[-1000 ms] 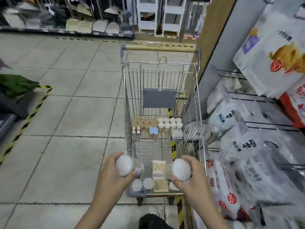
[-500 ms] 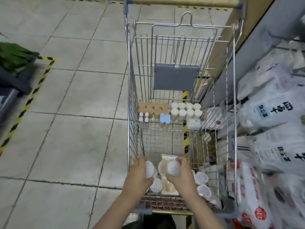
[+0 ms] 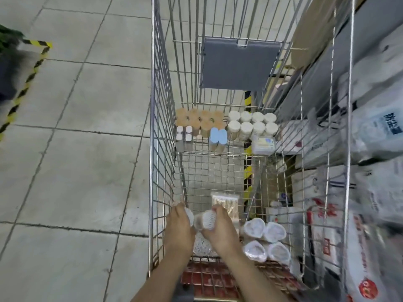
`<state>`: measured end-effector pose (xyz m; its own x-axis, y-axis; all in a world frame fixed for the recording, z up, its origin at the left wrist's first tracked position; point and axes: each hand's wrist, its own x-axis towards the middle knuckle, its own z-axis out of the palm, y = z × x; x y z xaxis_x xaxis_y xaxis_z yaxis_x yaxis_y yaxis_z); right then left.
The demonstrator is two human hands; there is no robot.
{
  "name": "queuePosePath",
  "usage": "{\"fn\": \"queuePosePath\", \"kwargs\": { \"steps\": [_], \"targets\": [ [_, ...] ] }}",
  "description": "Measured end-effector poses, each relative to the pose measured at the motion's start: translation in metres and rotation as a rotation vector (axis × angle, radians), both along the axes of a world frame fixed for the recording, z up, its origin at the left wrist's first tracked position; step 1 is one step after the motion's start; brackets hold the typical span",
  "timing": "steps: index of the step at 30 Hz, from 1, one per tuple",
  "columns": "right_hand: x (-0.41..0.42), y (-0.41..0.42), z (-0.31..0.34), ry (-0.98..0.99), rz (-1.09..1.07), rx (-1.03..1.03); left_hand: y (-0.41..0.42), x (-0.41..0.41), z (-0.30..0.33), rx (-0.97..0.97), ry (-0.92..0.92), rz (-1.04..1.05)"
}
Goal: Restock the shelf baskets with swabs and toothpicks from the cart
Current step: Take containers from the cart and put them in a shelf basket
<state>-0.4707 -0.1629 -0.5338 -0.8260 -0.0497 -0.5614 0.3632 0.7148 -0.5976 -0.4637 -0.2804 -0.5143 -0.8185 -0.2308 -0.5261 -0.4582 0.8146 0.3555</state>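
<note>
Both hands are low inside the wire cart [image 3: 159, 149], near its front end. My left hand [image 3: 179, 229] grips a round clear tub of white swabs [image 3: 189, 215]. My right hand [image 3: 220, 231] grips a second swab tub [image 3: 207, 219], and the two tubs nearly touch. Under the hands lies another swab tub [image 3: 201, 245], and several more swab tubs [image 3: 265, 240] lie to the right. A flat pack of wooden toothpicks [image 3: 224, 202] lies just beyond my right hand.
At the cart's far end stand orange-lidded jars [image 3: 199, 120], white-lidded jars [image 3: 251, 125], small white-capped bottles [image 3: 184, 136], a blue-capped pack [image 3: 218, 138] and a small box [image 3: 262, 146]. Shelves with white bagged goods [image 3: 375, 131] line the right. Tiled floor lies left.
Both hands went down from above the cart's front rim into the cart, still holding the two swab tubs. The camera has tilted down and moved closer.
</note>
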Motion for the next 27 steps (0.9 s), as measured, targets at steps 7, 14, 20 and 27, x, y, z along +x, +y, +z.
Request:
{"fn": "queuePosePath", "kwargs": {
  "steps": [7,14,20,27],
  "targets": [
    [0.000,-0.001,-0.018,-0.043,0.054,-0.001,0.003,0.004,-0.023,-0.027,-0.097,0.023],
    [0.001,-0.002,-0.026,-0.034,0.099,-0.062,0.003,0.003,-0.033,-0.095,-0.113,0.047],
    [0.001,0.003,-0.028,-0.073,0.072,-0.099,0.008,0.008,-0.031,-0.210,-0.130,-0.089],
    [0.002,0.002,-0.031,-0.100,0.017,-0.093,0.007,0.005,-0.024,-0.231,-0.156,-0.110]
  ]
}}
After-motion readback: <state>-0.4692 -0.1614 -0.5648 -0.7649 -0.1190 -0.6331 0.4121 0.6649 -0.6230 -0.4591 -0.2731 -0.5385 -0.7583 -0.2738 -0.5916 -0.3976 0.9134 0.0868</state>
